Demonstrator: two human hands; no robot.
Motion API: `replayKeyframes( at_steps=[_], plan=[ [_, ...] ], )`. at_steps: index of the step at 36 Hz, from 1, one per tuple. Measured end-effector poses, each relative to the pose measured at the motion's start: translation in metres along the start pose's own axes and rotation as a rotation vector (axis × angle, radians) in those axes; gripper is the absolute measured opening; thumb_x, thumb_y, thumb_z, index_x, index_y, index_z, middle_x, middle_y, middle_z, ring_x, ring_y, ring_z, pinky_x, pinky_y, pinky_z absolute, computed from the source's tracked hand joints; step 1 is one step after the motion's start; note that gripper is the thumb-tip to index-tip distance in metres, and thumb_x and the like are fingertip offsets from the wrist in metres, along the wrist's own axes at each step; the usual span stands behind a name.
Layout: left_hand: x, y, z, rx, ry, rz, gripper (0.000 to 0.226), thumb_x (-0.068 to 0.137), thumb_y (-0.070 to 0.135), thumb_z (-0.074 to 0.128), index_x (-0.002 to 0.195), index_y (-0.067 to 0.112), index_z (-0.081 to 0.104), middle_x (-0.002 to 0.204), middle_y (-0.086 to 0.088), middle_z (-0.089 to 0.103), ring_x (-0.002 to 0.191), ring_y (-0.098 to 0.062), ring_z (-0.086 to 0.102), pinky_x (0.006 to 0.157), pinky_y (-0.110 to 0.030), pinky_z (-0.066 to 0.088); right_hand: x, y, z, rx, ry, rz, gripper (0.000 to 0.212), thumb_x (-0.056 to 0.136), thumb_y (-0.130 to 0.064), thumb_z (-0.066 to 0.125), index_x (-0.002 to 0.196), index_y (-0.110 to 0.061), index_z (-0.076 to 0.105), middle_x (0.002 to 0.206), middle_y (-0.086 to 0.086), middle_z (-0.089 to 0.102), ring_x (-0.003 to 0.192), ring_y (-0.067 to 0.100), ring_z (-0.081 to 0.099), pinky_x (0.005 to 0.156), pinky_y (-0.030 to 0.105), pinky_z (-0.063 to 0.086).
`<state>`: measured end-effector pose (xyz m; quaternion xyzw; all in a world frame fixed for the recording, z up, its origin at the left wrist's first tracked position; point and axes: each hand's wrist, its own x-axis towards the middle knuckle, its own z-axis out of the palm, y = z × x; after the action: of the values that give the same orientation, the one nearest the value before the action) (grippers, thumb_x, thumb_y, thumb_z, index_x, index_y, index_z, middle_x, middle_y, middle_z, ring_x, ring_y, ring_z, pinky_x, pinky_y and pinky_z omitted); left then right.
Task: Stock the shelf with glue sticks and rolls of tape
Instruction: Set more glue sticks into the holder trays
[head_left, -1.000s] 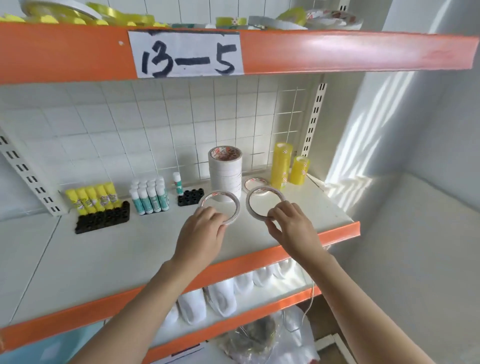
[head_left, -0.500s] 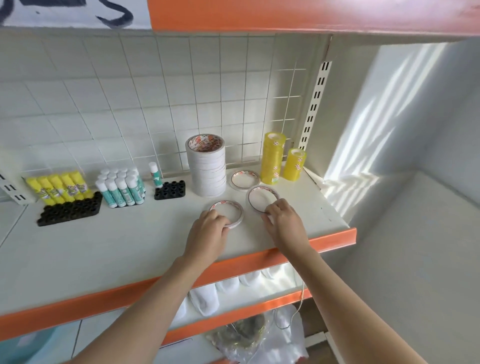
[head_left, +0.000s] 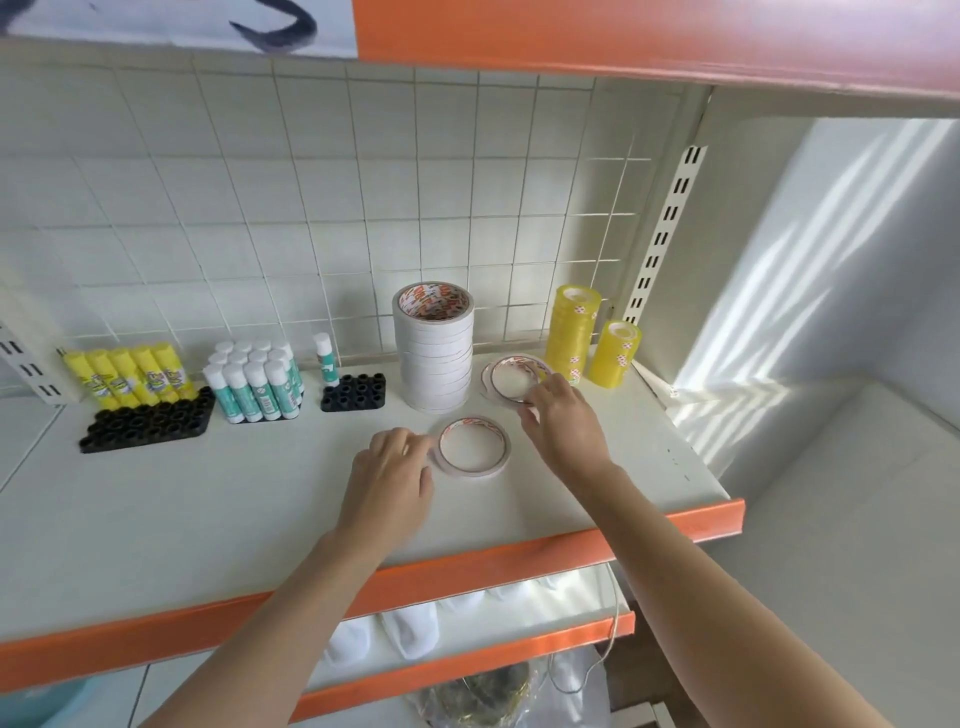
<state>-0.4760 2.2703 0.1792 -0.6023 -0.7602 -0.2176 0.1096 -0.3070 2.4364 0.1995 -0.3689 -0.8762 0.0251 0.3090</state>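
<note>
A thin white tape roll lies flat on the white shelf. My left hand rests beside it, fingertips loosely curled at its left rim. My right hand pinches the near edge of a second thin roll, which sits on top of a third flat roll. Just left of these stands a tall stack of white tape rolls. Yellow glue sticks and teal glue sticks stand at the back left.
Two stacks of yellow clear tape stand at the back right by the wire grid. A lone glue stick stands in a small black holder. A larger black holder has open holes. An orange-edged shelf hangs overhead.
My right hand carried its roll back and set it on the roll lying behind. My left hand laid its roll flat and slid off to its left rim. The camera tilted down.
</note>
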Motion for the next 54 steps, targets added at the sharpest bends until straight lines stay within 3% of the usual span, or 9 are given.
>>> replayKeyframes(
  at_steps=[5, 24, 36, 54],
  plan=[
    [-0.006, -0.006, 0.006, 0.054, 0.026, -0.021, 0.035, 0.080, 0.026, 0.036, 0.088, 0.014, 0.068, 0.084, -0.004, 0.061, 0.079, -0.028, 0.060, 0.064, -0.037, 0.050, 0.018, 0.003, 0.015, -0.001, -0.058, 0.032, 0.010, 0.084, -0.009, 0.067, 0.081, 0.001, 0.064, 0.092, 0.021, 0.057, 0.078, 0.041, 0.060, 0.063, 0.045, 0.053],
    [-0.004, -0.004, 0.008, 0.068, -0.008, -0.071, 0.031, 0.077, 0.026, 0.036, 0.087, 0.015, 0.063, 0.087, -0.002, 0.058, 0.081, -0.027, 0.056, 0.069, -0.039, 0.046, 0.029, 0.002, 0.029, -0.014, -0.154, 0.145, 0.019, 0.094, -0.026, 0.057, 0.099, -0.010, 0.066, 0.108, 0.008, 0.059, 0.096, 0.032, 0.058, 0.070, 0.034, 0.043],
    [-0.004, -0.003, 0.006, 0.058, 0.001, -0.080, 0.032, 0.077, 0.027, 0.035, 0.087, 0.016, 0.064, 0.088, -0.002, 0.058, 0.082, -0.027, 0.056, 0.071, -0.039, 0.047, 0.029, 0.005, 0.032, -0.055, -0.216, 0.145, 0.024, 0.099, -0.027, 0.049, 0.109, -0.012, 0.064, 0.115, 0.008, 0.056, 0.106, 0.030, 0.053, 0.083, 0.039, 0.044],
    [-0.004, -0.003, 0.007, 0.059, -0.011, -0.086, 0.031, 0.077, 0.027, 0.036, 0.088, 0.017, 0.063, 0.089, -0.001, 0.058, 0.083, -0.026, 0.056, 0.072, -0.040, 0.047, 0.041, 0.004, 0.030, -0.075, -0.373, 0.161, 0.023, 0.101, -0.025, 0.044, 0.114, -0.010, 0.055, 0.121, 0.009, 0.050, 0.105, 0.030, 0.051, 0.081, 0.040, 0.044]
  ],
)
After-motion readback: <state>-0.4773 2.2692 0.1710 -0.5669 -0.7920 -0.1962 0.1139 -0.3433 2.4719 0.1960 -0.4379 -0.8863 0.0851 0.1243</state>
